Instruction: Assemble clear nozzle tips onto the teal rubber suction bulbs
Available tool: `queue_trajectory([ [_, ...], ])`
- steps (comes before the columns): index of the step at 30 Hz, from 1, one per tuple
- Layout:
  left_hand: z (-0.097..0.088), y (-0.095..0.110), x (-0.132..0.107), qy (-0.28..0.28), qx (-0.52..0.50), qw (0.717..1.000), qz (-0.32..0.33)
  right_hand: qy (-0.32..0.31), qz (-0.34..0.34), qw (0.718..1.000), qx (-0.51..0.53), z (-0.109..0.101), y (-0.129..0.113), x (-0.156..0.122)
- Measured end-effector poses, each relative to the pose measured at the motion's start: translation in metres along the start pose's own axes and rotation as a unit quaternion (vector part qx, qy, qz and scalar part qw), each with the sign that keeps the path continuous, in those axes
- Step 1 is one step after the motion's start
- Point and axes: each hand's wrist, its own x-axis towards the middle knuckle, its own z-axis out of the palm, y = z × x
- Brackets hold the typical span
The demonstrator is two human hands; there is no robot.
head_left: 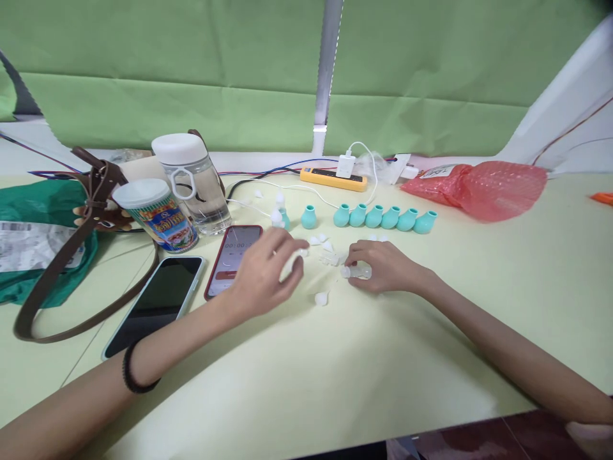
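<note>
the left hand (265, 271) rests on the pale table (335, 370), fingers curled around a small white piece (290, 263). the right hand (385, 265) pinches a small clear bottle (357, 272) lying on its side just in front of it. loose white caps (322, 298) lie between the hands, and a row of teal bottles (383, 217) stands behind. a red-cased phone (234, 252) lies just beside the left hand.
</note>
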Motion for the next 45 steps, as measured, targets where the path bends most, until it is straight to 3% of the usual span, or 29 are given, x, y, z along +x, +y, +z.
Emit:
queue_trajectory([
  [2, 0.006, 0.012, -0.005, -0.062, -0.039, 0.997, -0.003, 0.029, 0.011, 0.997, 0.075, 0.001, -0.003, 0.001],
  [4, 0.011, 0.021, -0.009, -0.105, -0.094, 0.989, -0.044, 0.05, 0.036, 0.969, 0.237, 0.003, -0.009, 0.001],
  [5, 0.013, 0.024, -0.01, -0.119, -0.122, 0.983, -0.068, 0.049, 0.054, 0.938, 0.34, 0.004, -0.012, 0.002],
  [7, 0.015, 0.028, -0.012, -0.133, -0.176, 0.969, -0.115, 0.016, 0.095, 0.84, 0.534, 0.006, -0.021, 0.002],
  [10, 0.017, 0.032, -0.013, -0.105, -0.238, 0.951, -0.169, -0.054, 0.148, 0.694, 0.702, 0.012, -0.034, 0.002],
  [12, 0.018, 0.033, -0.015, -0.084, -0.251, 0.949, -0.174, -0.079, 0.169, 0.641, 0.745, 0.015, -0.042, 0.0],
  [14, 0.02, 0.034, -0.017, -0.087, -0.246, 0.952, -0.159, -0.092, 0.18, 0.625, 0.754, 0.017, -0.047, -0.001],
  [20, 0.021, 0.031, -0.017, -0.065, -0.255, 0.958, -0.114, -0.125, 0.181, 0.649, 0.729, 0.017, -0.051, -0.001],
  [22, 0.022, 0.029, -0.018, -0.048, -0.267, 0.954, -0.128, -0.123, 0.184, 0.681, 0.698, 0.015, -0.047, 0.0],
  [23, 0.022, 0.028, -0.019, -0.041, -0.268, 0.951, -0.148, -0.108, 0.187, 0.715, 0.665, 0.013, -0.044, 0.0],
  [27, 0.028, 0.025, -0.026, -0.033, -0.266, 0.933, -0.243, 0.025, 0.149, 0.915, 0.373, 0.013, -0.028, 0.001],
  [28, 0.03, 0.025, -0.028, -0.034, -0.272, 0.927, -0.257, 0.04, 0.128, 0.947, 0.291, 0.014, -0.025, 0.001],
  [30, 0.033, 0.025, -0.031, -0.037, -0.29, 0.914, -0.281, 0.034, 0.092, 0.98, 0.174, 0.016, -0.02, 0.001],
  [33, 0.036, 0.027, -0.033, -0.037, -0.313, 0.899, -0.305, 0.013, 0.054, 0.992, 0.114, 0.02, -0.018, 0.002],
  [38, 0.036, 0.034, -0.036, -0.027, -0.346, 0.889, -0.298, 0.021, 0.028, 0.992, 0.124, 0.023, -0.019, 0.002],
  [42, 0.037, 0.038, -0.04, -0.021, -0.351, 0.895, -0.274, 0.06, 0.04, 0.985, 0.156, 0.02, -0.022, 0.001],
  [45, 0.039, 0.038, -0.042, -0.031, -0.345, 0.898, -0.271, 0.082, 0.062, 0.96, 0.262, 0.015, -0.03, -0.001],
])
